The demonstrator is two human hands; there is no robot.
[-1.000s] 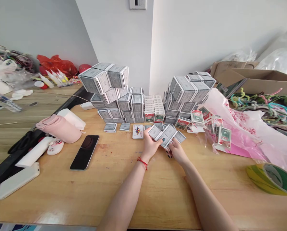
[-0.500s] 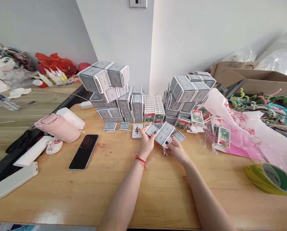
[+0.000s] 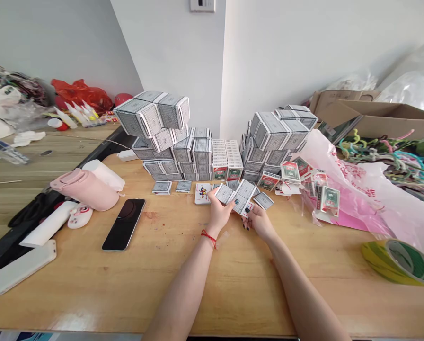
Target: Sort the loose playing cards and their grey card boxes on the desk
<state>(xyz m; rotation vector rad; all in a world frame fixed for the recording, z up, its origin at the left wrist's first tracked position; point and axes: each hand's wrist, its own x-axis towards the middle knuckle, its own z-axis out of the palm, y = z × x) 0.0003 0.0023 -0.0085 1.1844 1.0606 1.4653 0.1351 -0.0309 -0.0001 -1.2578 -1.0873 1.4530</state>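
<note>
Both my hands meet over the wooden table, just in front of the stacked card packs. My left hand, with a red string at the wrist, pinches a small fan of grey-backed playing cards. My right hand is closed on the lower edge of the same cards, dark nails showing. A joker card pile lies face up just left of my left hand. More loose grey-backed cards lie beside my right hand.
Two tall stacks of grey card packs stand at the wall, white boxes between. A black phone, pink bottle, white case lie left. A pink bag, tape roll and cardboard box lie right.
Both hands have lifted the fanned cards slightly away from me toward the stacks. The fan looks a little tighter than before.
</note>
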